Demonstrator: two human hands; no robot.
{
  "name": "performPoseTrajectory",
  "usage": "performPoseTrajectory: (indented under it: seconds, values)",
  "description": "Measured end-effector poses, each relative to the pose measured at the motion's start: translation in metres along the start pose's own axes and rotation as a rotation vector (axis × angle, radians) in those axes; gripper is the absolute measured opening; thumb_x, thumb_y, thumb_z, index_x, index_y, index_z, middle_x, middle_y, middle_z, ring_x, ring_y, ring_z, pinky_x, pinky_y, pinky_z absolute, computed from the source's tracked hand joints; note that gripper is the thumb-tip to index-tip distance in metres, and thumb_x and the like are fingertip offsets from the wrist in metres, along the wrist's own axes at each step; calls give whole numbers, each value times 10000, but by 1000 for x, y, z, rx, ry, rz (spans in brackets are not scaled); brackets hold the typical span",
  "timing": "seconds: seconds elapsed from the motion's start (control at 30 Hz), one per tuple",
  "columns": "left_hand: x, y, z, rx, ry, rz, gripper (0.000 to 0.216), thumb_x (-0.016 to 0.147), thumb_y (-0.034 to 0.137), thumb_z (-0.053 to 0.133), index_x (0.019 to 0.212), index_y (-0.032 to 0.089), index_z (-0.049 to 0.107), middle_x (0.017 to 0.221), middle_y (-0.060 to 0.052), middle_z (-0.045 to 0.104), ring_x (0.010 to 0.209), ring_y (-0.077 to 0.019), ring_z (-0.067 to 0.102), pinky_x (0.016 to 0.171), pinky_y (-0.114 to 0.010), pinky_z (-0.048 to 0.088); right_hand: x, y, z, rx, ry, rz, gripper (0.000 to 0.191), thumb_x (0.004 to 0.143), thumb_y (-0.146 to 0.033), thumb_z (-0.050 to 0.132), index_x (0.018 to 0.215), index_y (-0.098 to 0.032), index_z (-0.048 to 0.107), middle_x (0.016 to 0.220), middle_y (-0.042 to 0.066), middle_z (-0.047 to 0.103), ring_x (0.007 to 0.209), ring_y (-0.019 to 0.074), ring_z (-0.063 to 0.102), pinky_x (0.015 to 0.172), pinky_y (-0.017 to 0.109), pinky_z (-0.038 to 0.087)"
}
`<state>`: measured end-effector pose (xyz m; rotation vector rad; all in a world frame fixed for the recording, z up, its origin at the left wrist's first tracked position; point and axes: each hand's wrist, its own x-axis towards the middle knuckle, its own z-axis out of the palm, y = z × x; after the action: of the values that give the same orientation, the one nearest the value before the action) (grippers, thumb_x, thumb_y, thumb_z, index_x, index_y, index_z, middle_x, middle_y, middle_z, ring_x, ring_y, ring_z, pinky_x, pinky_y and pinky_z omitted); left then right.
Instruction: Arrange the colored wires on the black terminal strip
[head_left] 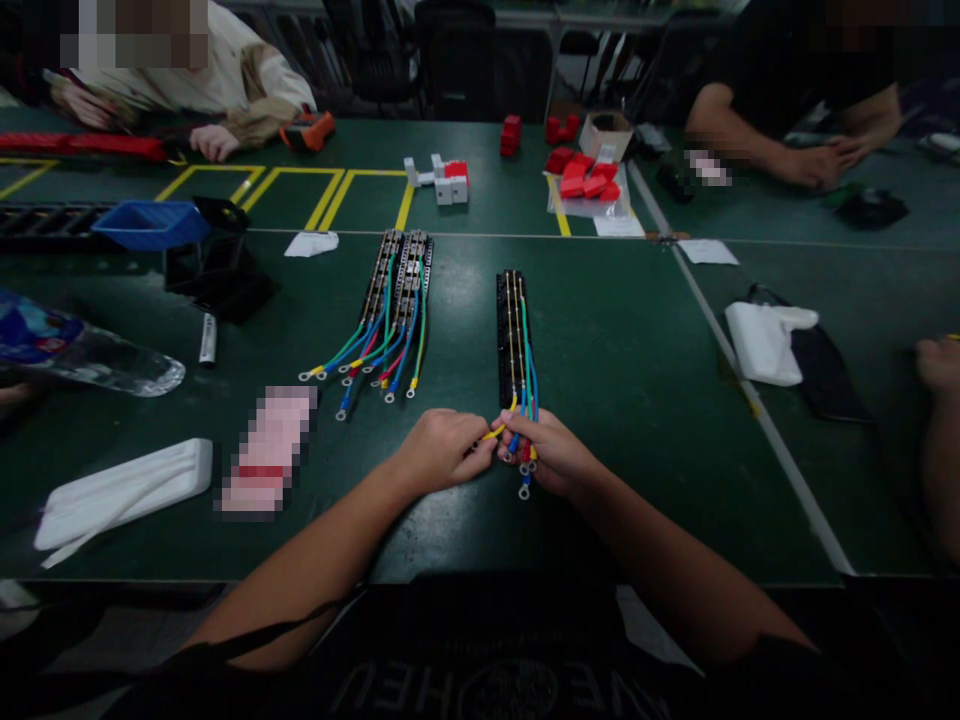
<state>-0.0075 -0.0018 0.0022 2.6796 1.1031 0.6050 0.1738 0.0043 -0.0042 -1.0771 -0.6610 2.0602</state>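
A long black terminal strip point(513, 335) lies on the green table, its coloured wires trailing from the near end. My left hand point(448, 448) pinches the yellow wire point(495, 432), which bends off to the left. The other wires, blue, green and red with ring lugs point(524, 490), pass through the closed fingers of my right hand point(553, 450). Two similar wired strips point(397, 280) rest side by side to the left, and their ring lugs point toward me. My fingers partly hide the end of the yellow wire.
A water bottle point(90, 350), a white plastic tray point(127, 490) and a marker point(208, 340) lie left. A blue bin point(154, 222) stands farther back. Red plastic parts point(589, 178) sit on a bag behind. A white device point(765, 342) lies right. Two people sit across the table.
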Motion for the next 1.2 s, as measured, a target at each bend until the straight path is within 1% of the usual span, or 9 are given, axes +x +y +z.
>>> performPoseTrajectory:
  seconds: [0.33, 0.63, 0.83, 0.97, 1.2]
  values:
    - [-1, 1, 1, -53, 7, -9, 238, 895, 276, 445, 713, 161, 546, 607, 12, 539, 534, -110, 487, 532, -245, 354, 1, 1, -1, -8, 1, 8, 202, 783, -305, 693, 796, -112, 638, 536, -9, 577, 468, 102, 579, 437, 194, 422]
    - [0, 1, -1, -3, -9, -6, 272, 906, 299, 429, 721, 162, 573, 599, 7, 544, 542, -119, 500, 559, -255, 372, -1, -1, 1, -3, -5, -1, 207, 772, -315, 701, 773, -120, 632, 528, -12, 570, 472, 99, 572, 459, 201, 430]
    - [1, 2, -1, -45, 14, -4, 255, 896, 269, 432, 693, 157, 539, 590, 10, 530, 524, -105, 470, 543, -236, 356, -1, -2, 2, -3, -6, -2, 184, 790, -291, 687, 769, -115, 639, 523, -9, 577, 467, 94, 568, 466, 199, 438]
    - [1, 2, -1, -72, 20, -8, 241, 893, 258, 440, 702, 155, 543, 595, 13, 525, 528, -105, 473, 528, -236, 345, 0, -2, 1, 3, 3, -6, 177, 787, -285, 688, 765, -116, 638, 521, -11, 575, 454, 92, 562, 447, 194, 425]
    - [0, 0, 0, -15, 24, 3, 266, 899, 283, 435, 673, 169, 514, 574, 23, 497, 511, -102, 455, 529, -246, 349, 0, -2, 2, 6, -4, -4, 178, 785, -291, 685, 750, -124, 635, 512, -13, 571, 465, 96, 563, 455, 200, 431]
